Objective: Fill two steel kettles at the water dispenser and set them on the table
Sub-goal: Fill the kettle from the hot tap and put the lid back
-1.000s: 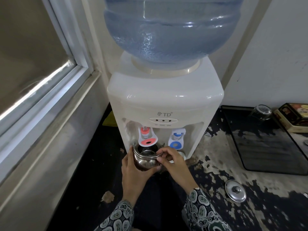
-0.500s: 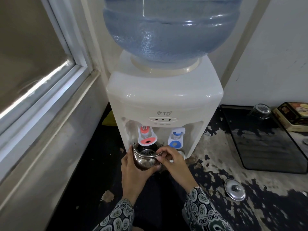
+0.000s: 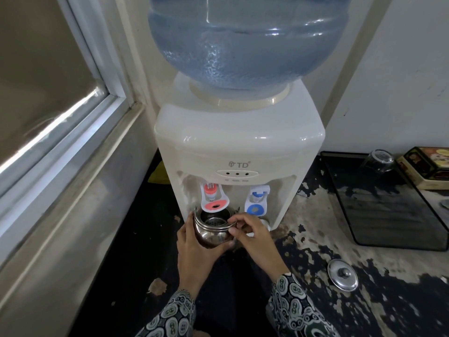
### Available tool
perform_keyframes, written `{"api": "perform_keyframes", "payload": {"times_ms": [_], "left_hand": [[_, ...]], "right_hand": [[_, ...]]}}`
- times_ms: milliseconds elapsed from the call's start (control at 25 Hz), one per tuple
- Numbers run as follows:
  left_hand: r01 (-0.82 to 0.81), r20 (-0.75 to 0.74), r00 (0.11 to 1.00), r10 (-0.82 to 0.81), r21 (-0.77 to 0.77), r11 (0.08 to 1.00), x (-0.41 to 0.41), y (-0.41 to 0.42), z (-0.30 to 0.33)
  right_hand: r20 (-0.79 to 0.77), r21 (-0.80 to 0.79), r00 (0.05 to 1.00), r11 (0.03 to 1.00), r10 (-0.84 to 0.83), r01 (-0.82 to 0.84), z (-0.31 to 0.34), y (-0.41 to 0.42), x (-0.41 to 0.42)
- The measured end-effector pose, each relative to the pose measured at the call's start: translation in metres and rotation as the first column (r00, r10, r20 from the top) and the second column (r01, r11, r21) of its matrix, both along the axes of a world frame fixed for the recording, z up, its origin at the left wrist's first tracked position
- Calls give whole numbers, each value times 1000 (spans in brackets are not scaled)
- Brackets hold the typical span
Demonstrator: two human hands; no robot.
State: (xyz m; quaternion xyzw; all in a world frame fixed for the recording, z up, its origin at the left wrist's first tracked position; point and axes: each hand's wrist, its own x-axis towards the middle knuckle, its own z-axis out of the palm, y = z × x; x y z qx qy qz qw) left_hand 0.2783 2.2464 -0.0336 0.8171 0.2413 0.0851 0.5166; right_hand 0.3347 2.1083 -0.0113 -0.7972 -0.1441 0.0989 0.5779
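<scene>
A small steel kettle (image 3: 211,231) with no lid sits under the red tap (image 3: 213,200) of the white water dispenser (image 3: 239,147). A strainer shows inside its mouth. My left hand (image 3: 195,251) wraps around the kettle's body from below and the left. My right hand (image 3: 252,235) pinches the kettle's thin wire handle at the rim. The blue tap (image 3: 256,203) is just to the right. A steel lid (image 3: 342,274) lies on the table to the right of my arms. No second kettle is in view.
A big blue water bottle (image 3: 247,42) tops the dispenser. A black tray (image 3: 388,207) with an upturned glass (image 3: 377,161) lies at the right, a decorated tin (image 3: 427,166) beside it. A window sill (image 3: 73,166) runs along the left. The tabletop (image 3: 315,254) is dark and peeling.
Both hands stay on the kettle under the red tap. The view has shifted very slightly; nothing else moved.
</scene>
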Motion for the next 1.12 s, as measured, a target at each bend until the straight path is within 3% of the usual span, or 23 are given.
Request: {"api": "perform_keyframes", "payload": {"times_ms": [360,720,960,1120], "left_hand": [[3,11,1000,-3,-21,1000,0,-2,3],[-3,17,1000,3,-23,1000,1,-3,3],[-4,14,1000,4,-9,1000,2,-2,1],[-7,9,1000,7,2,1000,2,-2,1]], "right_hand": [[22,-29,994,994,-107,108,-3,2,-7],[31,-86,995,991,-97,100,2,-1,-8],[61,110,966,964,-251,243,29,2,-11],[64,193,986,971,-157,142,51,8,-10]]}}
